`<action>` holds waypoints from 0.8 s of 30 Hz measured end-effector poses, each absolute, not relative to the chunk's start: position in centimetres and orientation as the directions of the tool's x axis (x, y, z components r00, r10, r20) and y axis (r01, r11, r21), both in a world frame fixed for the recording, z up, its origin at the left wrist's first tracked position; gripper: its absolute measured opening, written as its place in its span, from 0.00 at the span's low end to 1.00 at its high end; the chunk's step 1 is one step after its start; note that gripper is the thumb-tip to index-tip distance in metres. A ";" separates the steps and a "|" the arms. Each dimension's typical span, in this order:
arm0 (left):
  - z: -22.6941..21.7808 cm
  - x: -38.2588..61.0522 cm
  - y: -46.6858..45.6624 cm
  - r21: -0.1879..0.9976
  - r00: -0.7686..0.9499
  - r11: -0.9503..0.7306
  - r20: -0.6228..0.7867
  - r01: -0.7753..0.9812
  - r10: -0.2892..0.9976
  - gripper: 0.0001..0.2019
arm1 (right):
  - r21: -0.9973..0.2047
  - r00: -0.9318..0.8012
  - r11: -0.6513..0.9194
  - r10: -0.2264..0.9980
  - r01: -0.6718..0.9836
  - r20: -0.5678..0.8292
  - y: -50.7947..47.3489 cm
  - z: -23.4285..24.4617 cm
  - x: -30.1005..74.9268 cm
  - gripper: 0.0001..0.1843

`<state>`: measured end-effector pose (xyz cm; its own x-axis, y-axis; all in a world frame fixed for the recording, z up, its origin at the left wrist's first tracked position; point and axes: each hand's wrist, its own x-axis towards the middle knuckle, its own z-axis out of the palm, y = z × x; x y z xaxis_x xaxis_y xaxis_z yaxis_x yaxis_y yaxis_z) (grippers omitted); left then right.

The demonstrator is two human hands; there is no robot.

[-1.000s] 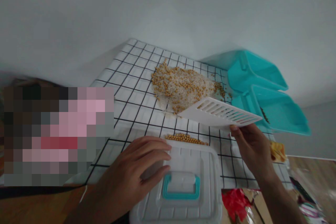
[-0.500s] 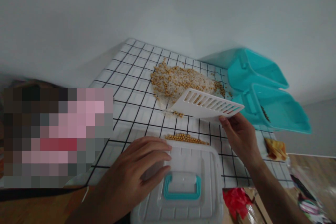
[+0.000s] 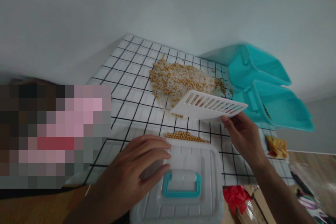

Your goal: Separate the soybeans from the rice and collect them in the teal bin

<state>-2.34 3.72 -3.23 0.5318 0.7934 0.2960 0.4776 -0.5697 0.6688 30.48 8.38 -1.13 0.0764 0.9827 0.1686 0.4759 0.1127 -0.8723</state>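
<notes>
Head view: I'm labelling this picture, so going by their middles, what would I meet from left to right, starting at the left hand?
Left hand, turquoise box handle, white slotted scoop, right hand, front turquoise bin.

The white, black-gridded tabletop (image 3: 132,53) bore a mixed white-grain and yellow-bean heap (image 3: 181,78) near two open turquoise plastic bins (image 3: 287,110).

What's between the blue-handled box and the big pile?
In the head view: a strip of yellow beans by the box, then checked cloth, then the white slotted scoop, partly hiding the pile.
</notes>
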 end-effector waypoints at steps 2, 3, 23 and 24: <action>-3.1 -2.4 3.7 0.672 0.530 -0.568 0.296 0.475 0.795 0.14 | -0.873 0.072 0.113 0.983 0.474 0.166 8.1 -1.2 30.6 0.16; -3.1 -2.4 3.7 0.674 0.532 -0.564 0.289 0.477 0.796 0.15 | -0.875 0.075 0.108 0.984 0.471 0.162 7.9 -1.2 30.6 0.16; -2.9 -2.4 3.7 0.677 0.532 -0.561 0.286 0.476 0.797 0.14 | -0.872 0.056 0.129 0.983 0.472 0.175 8.6 -1.2 30.2 0.15; -2.9 -2.4 3.8 0.676 0.532 -0.563 0.289 0.475 0.796 0.14 | -0.868 0.053 0.134 0.982 0.478 0.181 8.6 -1.2 30.3 0.15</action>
